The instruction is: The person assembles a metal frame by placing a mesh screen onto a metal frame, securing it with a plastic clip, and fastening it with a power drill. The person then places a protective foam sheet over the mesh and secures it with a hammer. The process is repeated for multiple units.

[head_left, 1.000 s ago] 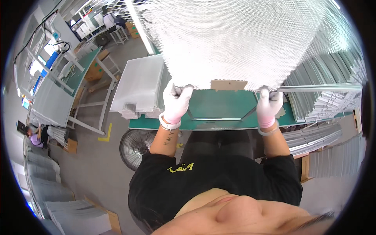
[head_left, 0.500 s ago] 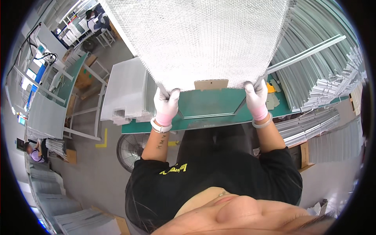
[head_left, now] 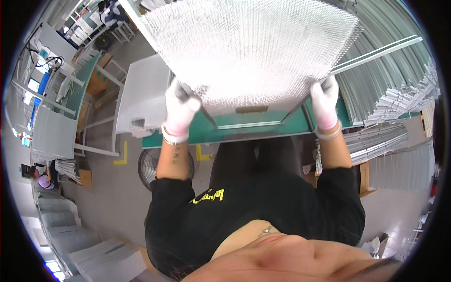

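A silvery-white mesh sheet (head_left: 256, 56) spans the space ahead of me, its near part sagging over a rectangular metal frame (head_left: 249, 125) on the green table (head_left: 188, 135). At its left edge, my left hand (head_left: 182, 110), in a white glove with a pink cuff, is closed on the mesh; motion smears its fingers. My right hand (head_left: 325, 101), gloved alike, pinches the right edge near the corner. A small brown piece (head_left: 251, 109) shows at the sheet's near edge, partly covered by mesh. Most of the frame is hidden beneath the sheet.
Stacked pale sheets (head_left: 143, 94) stand to the left. Long metal strips (head_left: 380, 70) lie in a heap at right, under a pale rail (head_left: 376, 56). A floor fan (head_left: 164, 164) sits below the table. Co-workers (head_left: 110, 14) are in the far left background.
Both hands have moved apart and slightly forward, to the sheet's side edges. The mesh has shifted and dipped, its near edge now lower over the frame and brown piece.
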A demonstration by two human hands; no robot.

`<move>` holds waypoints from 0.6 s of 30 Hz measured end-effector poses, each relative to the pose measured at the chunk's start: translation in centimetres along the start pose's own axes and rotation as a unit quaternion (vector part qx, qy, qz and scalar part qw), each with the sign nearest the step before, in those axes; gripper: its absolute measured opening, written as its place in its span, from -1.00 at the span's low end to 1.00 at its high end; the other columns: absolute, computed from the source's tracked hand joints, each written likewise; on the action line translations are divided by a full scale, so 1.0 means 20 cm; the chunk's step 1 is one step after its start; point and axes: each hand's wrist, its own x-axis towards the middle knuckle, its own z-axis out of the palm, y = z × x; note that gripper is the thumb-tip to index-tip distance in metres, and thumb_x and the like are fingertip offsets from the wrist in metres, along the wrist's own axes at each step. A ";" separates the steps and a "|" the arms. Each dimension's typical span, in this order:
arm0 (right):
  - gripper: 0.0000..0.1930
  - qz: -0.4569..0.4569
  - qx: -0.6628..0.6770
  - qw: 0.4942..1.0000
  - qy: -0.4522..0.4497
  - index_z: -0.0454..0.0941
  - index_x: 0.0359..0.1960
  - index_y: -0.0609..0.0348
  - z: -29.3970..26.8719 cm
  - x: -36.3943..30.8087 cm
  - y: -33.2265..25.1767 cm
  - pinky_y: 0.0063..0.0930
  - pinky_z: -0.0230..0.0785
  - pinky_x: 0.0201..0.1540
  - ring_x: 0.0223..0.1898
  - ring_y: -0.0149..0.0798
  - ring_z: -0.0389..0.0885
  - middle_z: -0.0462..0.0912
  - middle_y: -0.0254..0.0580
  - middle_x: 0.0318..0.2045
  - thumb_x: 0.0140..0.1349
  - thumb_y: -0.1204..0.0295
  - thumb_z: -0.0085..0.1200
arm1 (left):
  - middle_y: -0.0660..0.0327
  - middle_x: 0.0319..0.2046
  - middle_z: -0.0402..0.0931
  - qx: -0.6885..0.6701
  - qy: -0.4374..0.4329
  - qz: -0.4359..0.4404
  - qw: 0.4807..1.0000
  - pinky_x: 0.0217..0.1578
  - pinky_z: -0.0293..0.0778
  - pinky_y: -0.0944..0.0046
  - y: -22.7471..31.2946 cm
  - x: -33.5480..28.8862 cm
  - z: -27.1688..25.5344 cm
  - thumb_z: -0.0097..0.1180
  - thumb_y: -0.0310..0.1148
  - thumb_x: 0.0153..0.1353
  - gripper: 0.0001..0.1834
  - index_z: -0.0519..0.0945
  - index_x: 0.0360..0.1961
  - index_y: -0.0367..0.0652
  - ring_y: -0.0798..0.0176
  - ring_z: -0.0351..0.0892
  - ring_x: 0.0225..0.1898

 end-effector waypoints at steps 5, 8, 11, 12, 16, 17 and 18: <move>-0.74 -0.025 -0.059 0.996 0.067 0.55 -0.01 0.35 0.01 -0.01 0.10 -0.64 0.39 -0.15 -0.26 -0.56 0.53 0.67 -0.33 -0.26 0.28 0.56 0.16 | 0.30 -0.31 0.64 0.037 0.121 0.077 0.989 -0.30 0.43 0.49 -0.03 0.01 0.12 0.23 -0.61 0.18 -0.72 0.59 -0.06 -0.33 0.55 0.50 -0.38; -0.75 -0.050 -0.031 0.996 0.070 0.55 -0.01 0.36 0.02 -0.03 0.11 -0.62 0.40 -0.14 -0.25 -0.55 0.54 0.67 -0.29 -0.24 0.29 0.55 0.17 | 0.31 -0.32 0.64 0.020 0.126 0.087 0.988 -0.31 0.43 0.48 -0.02 -0.03 0.13 0.26 -0.60 0.17 -0.75 0.61 -0.09 -0.32 0.56 0.47 -0.40; -0.74 0.002 -0.034 0.999 0.012 0.54 0.00 0.36 -0.01 -0.06 0.13 -0.56 0.40 -0.04 -0.16 -0.51 0.55 0.67 -0.26 -0.16 0.31 0.54 0.14 | 0.28 -0.29 0.65 0.069 0.058 0.041 0.995 -0.25 0.45 0.45 -0.12 -0.14 0.02 0.26 -0.56 0.20 -0.75 0.61 -0.08 -0.33 0.52 0.52 -0.32; -0.74 0.018 -0.034 0.999 -0.008 0.53 0.01 0.36 -0.03 -0.07 0.14 -0.53 0.40 0.00 -0.13 -0.49 0.56 0.67 -0.26 -0.13 0.32 0.54 0.12 | 0.27 -0.28 0.66 0.082 0.054 0.030 0.995 -0.23 0.46 0.43 -0.16 -0.17 0.01 0.26 -0.54 0.20 -0.74 0.61 -0.08 -0.34 0.50 0.53 -0.30; -0.67 0.054 -0.042 0.998 0.000 0.51 0.06 0.38 -0.07 -0.25 0.42 -0.47 0.38 0.09 -0.04 -0.41 0.57 0.66 -0.23 -0.05 0.33 0.44 0.16 | 0.20 -0.20 0.68 0.079 0.085 -0.022 0.993 -0.12 0.51 0.34 -0.39 -0.32 0.04 0.26 -0.48 0.23 -0.70 0.59 -0.03 -0.38 0.39 0.61 -0.18; -0.65 0.061 -0.037 0.997 0.005 0.50 0.06 0.38 -0.07 -0.29 0.46 -0.47 0.38 0.09 -0.03 -0.41 0.57 0.65 -0.22 -0.04 0.32 0.43 0.18 | 0.20 -0.20 0.68 0.074 0.093 -0.041 0.992 -0.12 0.51 0.34 -0.42 -0.35 0.05 0.25 -0.48 0.23 -0.70 0.59 -0.03 -0.38 0.38 0.61 -0.17; -0.63 0.069 -0.031 0.997 0.011 0.50 0.07 0.39 -0.08 -0.31 0.50 -0.47 0.38 0.09 -0.02 -0.41 0.57 0.65 -0.22 -0.04 0.32 0.41 0.19 | 0.20 -0.19 0.68 0.069 0.101 -0.061 0.991 -0.11 0.51 0.33 -0.45 -0.38 0.06 0.25 -0.48 0.23 -0.70 0.59 -0.03 -0.37 0.38 0.62 -0.17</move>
